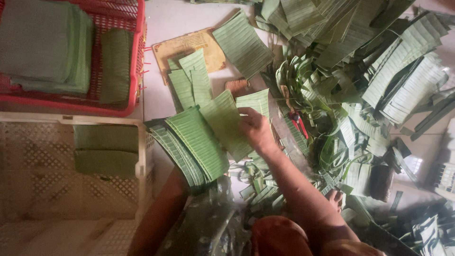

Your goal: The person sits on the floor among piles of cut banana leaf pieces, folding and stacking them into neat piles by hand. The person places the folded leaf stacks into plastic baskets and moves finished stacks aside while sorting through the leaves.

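Head view: right hand pressing on fanned leaf sheets

Red plastic crate (136, 71) and white lattice crate (142, 156) are sitting leftward, each holding folded green leaves; red-handled scissors (298, 124) are lying among cut scraps rightward. Right hand (256, 129), fingers curled, is gripping a flat rectangular green banana-leaf sheet (225, 121), long axis running diagonally upper-left to lower-right, atop the fanned stack (189, 144). Left hand is hidden beneath leaves.

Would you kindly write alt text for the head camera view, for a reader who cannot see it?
Seen from above, a person's right hand rests on a fanned stack of cut green leaf pieces on a pale floor. At left, a red basket and a white crate hold folded leaves; loose leaf trimmings and red-handled scissors lie at right.
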